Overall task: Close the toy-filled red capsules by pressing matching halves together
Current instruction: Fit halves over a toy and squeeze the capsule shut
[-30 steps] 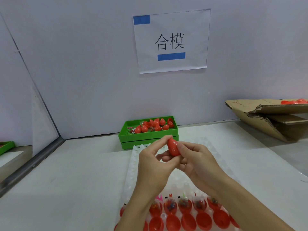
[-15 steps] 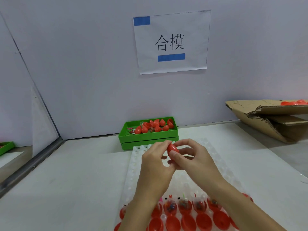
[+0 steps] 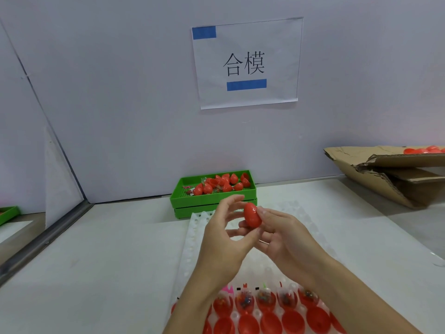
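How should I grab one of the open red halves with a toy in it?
Probably come from above and pinch the rim of an open toy-filled half. It sits cup-up in the white tray, so only its rim is easy to reach.

Looks like a small factory assembly/packing station, not a home. Plain white partition walls box in a white bench [image 3: 96, 261]; a printed paper sign [image 3: 246, 62] w/ two Chinese characters & blue tape strips labels the station. Stock is held in bulk: white moulded tray [image 3: 199, 227] w/ rows of red capsule halves [image 3: 245, 324], some w/ small toys inside, stacked green bins [image 3: 214, 203] of red capsules by the back wall, torn cardboard box [image 3: 385, 174] at right w/ more red pieces.
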Motion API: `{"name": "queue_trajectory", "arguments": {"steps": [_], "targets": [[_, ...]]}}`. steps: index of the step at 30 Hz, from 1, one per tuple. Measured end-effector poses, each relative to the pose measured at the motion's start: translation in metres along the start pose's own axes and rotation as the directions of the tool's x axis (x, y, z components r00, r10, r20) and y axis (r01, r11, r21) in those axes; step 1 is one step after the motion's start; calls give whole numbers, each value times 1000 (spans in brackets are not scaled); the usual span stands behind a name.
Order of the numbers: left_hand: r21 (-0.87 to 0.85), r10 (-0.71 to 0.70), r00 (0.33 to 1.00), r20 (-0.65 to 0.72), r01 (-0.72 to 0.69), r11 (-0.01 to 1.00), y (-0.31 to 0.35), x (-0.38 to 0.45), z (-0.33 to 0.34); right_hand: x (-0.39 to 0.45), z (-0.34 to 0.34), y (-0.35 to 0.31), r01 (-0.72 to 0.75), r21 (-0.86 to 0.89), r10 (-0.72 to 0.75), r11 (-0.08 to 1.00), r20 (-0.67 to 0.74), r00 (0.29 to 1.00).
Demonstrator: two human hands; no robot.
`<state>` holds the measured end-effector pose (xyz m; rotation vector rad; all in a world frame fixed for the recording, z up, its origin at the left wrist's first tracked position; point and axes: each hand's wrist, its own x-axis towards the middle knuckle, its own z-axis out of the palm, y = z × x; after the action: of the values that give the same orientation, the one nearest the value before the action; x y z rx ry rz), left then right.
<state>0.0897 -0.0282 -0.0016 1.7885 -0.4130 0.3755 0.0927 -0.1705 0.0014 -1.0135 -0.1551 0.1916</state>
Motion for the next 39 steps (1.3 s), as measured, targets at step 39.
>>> {"name": "queue_trajectory", "arguments": {"steps": [39], "targets": [[236, 50, 988, -144, -15, 972, -18, 2, 0, 170, -134, -150, 331, 97, -130, 939, -790, 599]]}}
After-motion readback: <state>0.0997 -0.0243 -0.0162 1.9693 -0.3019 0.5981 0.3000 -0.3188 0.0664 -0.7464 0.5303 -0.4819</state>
